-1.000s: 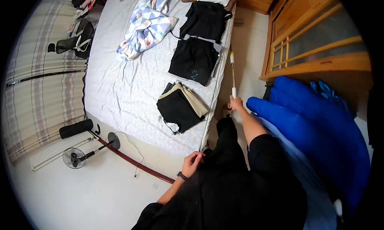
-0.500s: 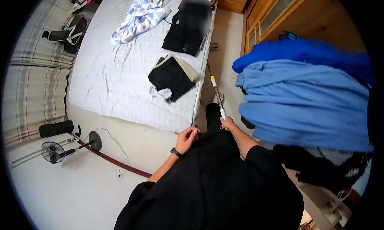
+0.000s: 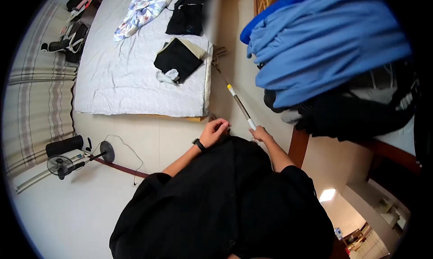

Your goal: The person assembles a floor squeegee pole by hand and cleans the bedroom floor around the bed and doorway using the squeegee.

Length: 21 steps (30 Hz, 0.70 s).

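Observation:
A long-handled mop [image 3: 241,105] slants across the floor, its shaft marked by yellow and white bands. My right hand [image 3: 260,133] is closed around the white grip at its near end. The mop's flat head [image 3: 219,53] lies at the far end beside the bed, where its outline is partly hidden by the bed edge. My left hand [image 3: 215,132], with a black watch on the wrist, hangs in front of my body with fingers loosely bent and apart, holding nothing. It is nearest to the bed corner.
Folded black clothes [image 3: 179,60] and a patterned cloth [image 3: 143,11] lie on the bed [image 3: 108,87]. To the right, a heap of blue clothes [image 3: 324,42] juts over the floor. A standing fan [image 3: 61,165] and its cord are at the left wall.
My view has shifted back from the bed and turned, and the clothes heap sits higher in view. The mop has come back too, its head now showing beside the bed.

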Each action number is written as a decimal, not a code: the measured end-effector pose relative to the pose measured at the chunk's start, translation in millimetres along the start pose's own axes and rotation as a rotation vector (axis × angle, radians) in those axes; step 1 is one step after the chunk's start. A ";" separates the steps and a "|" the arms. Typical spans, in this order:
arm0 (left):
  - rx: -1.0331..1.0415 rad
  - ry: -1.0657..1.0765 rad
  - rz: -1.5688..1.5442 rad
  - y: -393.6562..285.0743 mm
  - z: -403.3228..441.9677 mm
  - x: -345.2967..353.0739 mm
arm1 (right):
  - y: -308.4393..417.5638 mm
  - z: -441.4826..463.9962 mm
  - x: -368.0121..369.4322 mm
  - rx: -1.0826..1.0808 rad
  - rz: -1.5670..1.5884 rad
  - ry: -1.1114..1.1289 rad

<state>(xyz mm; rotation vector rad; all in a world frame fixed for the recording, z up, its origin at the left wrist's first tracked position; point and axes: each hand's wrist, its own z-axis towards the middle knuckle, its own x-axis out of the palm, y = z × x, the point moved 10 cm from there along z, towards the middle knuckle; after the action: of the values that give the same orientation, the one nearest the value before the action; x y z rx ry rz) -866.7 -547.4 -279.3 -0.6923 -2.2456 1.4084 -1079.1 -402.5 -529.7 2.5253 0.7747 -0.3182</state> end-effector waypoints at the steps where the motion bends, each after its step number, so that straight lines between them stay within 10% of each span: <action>1: -0.009 0.011 -0.012 1.3 -4.2 9.6 | -8.4 -16.0 -8.3 0.004 0.025 0.006; 17: -0.130 0.237 0.157 31.8 -33.9 191.8 | -375.8 -147.0 -15.8 0.237 -0.084 -0.118; 21: -0.122 0.301 0.133 31.6 -34.8 207.0 | -389.3 -298.5 -44.5 0.506 0.123 0.010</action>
<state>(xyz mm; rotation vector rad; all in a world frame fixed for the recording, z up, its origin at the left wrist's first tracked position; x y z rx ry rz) -1005.8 -387.0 -279.0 -1.0376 -2.0907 1.1416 -1316.1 10.3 -403.0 3.0316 0.5934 -0.5134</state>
